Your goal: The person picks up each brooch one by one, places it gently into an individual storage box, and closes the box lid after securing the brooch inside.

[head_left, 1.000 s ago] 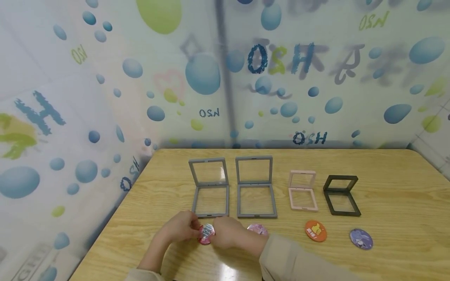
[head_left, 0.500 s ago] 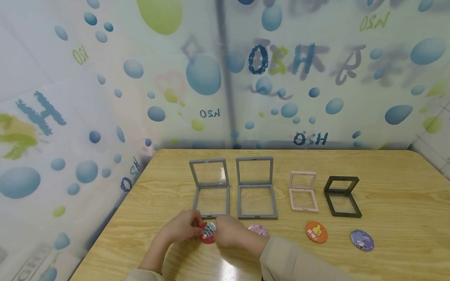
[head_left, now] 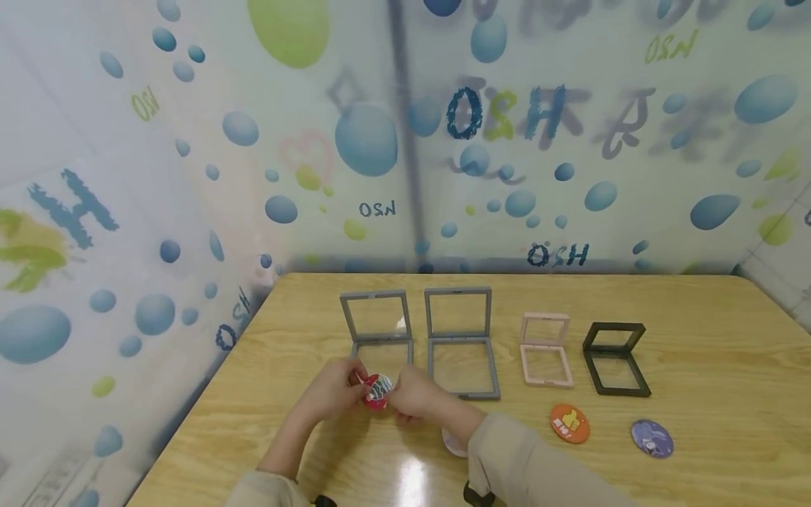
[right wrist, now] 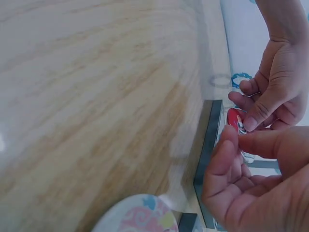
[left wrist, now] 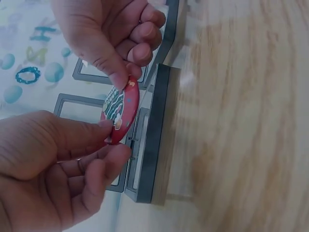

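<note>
A round red badge (head_left: 376, 392) with a green and white picture is held raised and tilted at the front of the left grey frame (head_left: 380, 339). My left hand (head_left: 336, 389) pinches its left edge between thumb and fingers. On the opposite edge, my right hand (head_left: 416, 391) pinches it too. The left wrist view shows both thumbs on the face of the badge (left wrist: 121, 113), over the frame's grey rim (left wrist: 153, 140). The frame stands open like a book, its clear film showing; the hands hide its front edge. Under my right forearm a pink badge (head_left: 453, 443) is partly covered.
Right of the left frame stand a second open grey frame (head_left: 463, 396), a small pink frame (head_left: 546, 384) and a black frame (head_left: 621, 391). An orange badge (head_left: 569, 423) and a purple badge (head_left: 652, 438) lie on the wooden table (head_left: 716, 366). A patterned curtain hangs behind.
Both hands have lifted the red badge off the table and carried it forward to the left grey frame's front edge. The pink badge shows less beneath the right forearm.
</note>
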`<act>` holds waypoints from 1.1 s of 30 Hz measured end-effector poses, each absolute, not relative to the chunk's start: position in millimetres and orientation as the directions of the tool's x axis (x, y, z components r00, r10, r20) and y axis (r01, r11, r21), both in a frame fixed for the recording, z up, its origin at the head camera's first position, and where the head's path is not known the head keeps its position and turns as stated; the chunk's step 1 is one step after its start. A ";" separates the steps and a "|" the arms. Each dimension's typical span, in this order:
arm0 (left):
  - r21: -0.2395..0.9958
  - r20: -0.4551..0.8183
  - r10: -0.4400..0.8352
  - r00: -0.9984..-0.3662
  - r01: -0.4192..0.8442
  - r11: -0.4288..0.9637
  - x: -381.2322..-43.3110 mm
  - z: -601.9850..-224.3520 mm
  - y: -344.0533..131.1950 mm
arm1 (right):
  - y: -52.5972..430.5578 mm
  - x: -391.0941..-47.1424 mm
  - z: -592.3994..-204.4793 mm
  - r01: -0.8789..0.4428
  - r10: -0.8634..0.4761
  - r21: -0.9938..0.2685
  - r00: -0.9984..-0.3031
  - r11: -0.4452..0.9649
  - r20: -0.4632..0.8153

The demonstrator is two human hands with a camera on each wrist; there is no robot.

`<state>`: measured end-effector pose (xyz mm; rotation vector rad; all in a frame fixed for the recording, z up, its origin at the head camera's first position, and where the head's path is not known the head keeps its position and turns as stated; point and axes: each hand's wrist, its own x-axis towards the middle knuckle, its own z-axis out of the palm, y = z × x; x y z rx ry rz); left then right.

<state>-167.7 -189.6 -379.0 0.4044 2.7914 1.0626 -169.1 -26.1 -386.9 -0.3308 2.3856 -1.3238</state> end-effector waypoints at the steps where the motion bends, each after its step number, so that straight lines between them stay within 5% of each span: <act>1: 0.669 -0.018 0.273 -0.962 0.191 0.719 -168.7 -378.7 -188.9 | -26.2 -170.6 -386.5 -0.005 -0.376 -0.853 -0.899 0.522 -0.225; 16: 0.746 0.030 0.050 -0.998 0.056 0.663 -196.4 -388.1 -187.2 | -36.6 -196.2 -394.3 0.038 -0.231 -0.905 -0.962 0.424 -0.149; 33: 0.646 0.027 0.024 -0.999 0.035 0.763 -211.7 -398.5 -187.8 | -39.5 -202.1 -393.1 0.128 -0.222 -0.888 -0.943 0.441 -0.247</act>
